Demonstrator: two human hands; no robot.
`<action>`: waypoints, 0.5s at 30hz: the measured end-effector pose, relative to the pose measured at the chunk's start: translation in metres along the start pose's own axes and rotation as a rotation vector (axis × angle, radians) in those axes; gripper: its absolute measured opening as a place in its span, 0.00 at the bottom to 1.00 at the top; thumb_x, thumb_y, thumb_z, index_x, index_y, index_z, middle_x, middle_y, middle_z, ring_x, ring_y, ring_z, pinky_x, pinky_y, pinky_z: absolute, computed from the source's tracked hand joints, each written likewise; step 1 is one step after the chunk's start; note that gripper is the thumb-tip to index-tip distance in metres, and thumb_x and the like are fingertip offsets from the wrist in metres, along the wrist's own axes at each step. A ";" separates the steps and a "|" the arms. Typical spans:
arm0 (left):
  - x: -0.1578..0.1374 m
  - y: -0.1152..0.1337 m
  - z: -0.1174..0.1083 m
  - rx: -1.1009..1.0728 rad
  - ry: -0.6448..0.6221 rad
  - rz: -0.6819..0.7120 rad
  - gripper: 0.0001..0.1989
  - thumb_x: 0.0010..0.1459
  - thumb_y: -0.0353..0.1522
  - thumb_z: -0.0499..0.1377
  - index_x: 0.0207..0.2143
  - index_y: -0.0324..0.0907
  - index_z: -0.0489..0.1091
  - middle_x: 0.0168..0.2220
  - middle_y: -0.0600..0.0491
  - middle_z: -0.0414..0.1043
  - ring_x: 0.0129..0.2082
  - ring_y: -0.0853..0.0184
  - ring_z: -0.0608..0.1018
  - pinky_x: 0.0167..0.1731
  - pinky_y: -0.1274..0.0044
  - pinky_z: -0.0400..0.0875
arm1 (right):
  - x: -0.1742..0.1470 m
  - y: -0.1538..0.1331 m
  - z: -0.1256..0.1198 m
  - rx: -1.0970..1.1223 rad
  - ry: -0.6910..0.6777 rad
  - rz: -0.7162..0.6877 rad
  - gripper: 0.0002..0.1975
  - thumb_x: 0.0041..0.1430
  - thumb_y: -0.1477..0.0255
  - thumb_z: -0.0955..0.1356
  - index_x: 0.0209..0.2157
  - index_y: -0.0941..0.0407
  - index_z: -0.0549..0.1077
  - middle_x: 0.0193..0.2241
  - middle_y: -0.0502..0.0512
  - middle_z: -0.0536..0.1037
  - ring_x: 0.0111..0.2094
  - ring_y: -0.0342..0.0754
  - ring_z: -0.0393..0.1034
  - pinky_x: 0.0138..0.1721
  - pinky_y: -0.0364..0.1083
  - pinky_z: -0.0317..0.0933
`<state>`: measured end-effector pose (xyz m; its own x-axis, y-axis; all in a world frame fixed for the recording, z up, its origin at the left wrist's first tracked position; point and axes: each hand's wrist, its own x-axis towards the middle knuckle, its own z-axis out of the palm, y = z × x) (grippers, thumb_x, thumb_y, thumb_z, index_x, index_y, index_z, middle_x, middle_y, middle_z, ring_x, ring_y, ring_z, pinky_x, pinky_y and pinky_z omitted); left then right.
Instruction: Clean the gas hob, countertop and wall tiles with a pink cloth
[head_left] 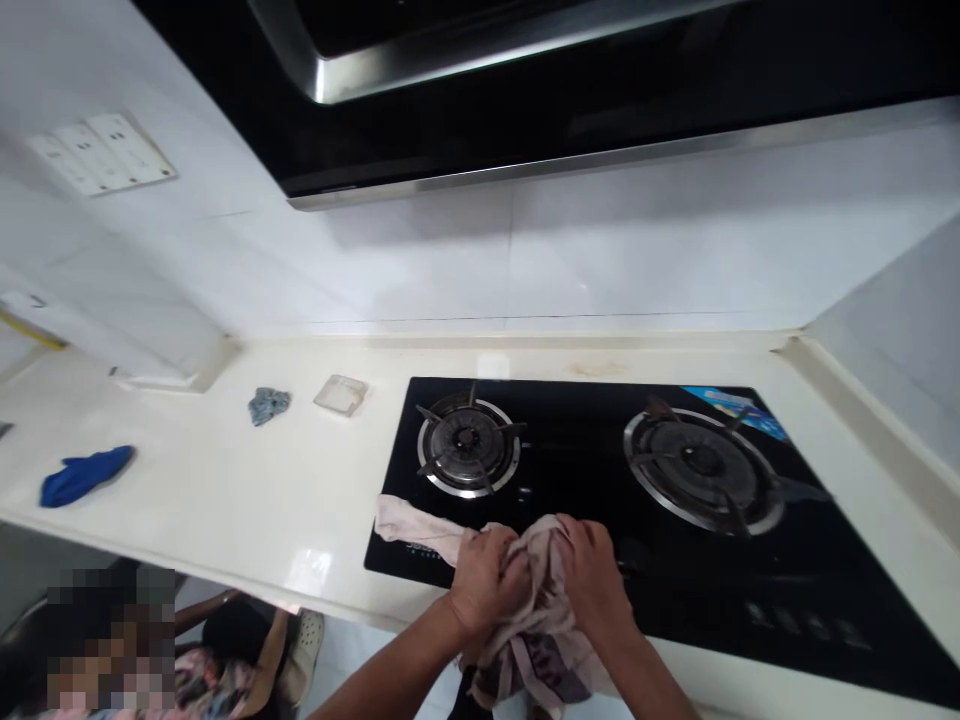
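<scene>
Both left hand [486, 582] and right hand [598, 572] clutch the pink cloth [543, 575], probably bunched for firmer hold, smaller burner [466, 438] at eleven o'clock.

This place is a kitchen, and it seems to be of the household kind. The clearest sign is the black gas stove [570, 440], which has two round burners, the left one [466, 442] and the right one [701, 462], each with metal pot supports. It is set into a long cream-coloured table [217, 490], which runs along the wall. Above the stove there is a black range hood [510, 125] with a silver edge. The wall [420, 265] is covered with pale, smooth tiles, and it carries white sockets [105, 153] at the left.
</scene>
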<state>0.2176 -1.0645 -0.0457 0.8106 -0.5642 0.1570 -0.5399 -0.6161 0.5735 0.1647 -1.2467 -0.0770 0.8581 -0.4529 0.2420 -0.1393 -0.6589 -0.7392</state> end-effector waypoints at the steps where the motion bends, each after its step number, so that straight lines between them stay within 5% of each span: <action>1: -0.003 -0.002 0.001 -0.014 -0.026 0.026 0.11 0.61 0.36 0.58 0.45 0.44 0.71 0.39 0.51 0.78 0.40 0.61 0.77 0.46 0.68 0.62 | -0.006 0.004 0.001 0.003 -0.002 -0.002 0.21 0.67 0.59 0.58 0.51 0.55 0.71 0.44 0.60 0.69 0.45 0.54 0.68 0.49 0.54 0.65; 9: -0.009 -0.007 0.005 -0.072 -0.076 0.000 0.14 0.64 0.40 0.55 0.47 0.43 0.72 0.41 0.50 0.77 0.42 0.61 0.76 0.48 0.67 0.60 | -0.003 0.023 0.004 0.033 -0.061 -0.017 0.21 0.65 0.56 0.58 0.47 0.55 0.69 0.43 0.59 0.71 0.45 0.55 0.68 0.48 0.56 0.65; 15: 0.006 0.001 0.006 -0.058 -0.115 -0.102 0.11 0.61 0.36 0.57 0.44 0.43 0.74 0.37 0.50 0.78 0.38 0.61 0.76 0.47 0.67 0.62 | 0.017 0.014 -0.007 -0.038 -0.031 -0.184 0.17 0.64 0.59 0.56 0.37 0.52 0.71 0.37 0.60 0.75 0.40 0.57 0.69 0.43 0.55 0.66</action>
<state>0.2206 -1.0718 -0.0493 0.8275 -0.5615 0.0047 -0.4396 -0.6425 0.6277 0.1740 -1.2680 -0.0792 0.8856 -0.3043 0.3509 0.0031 -0.7516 -0.6596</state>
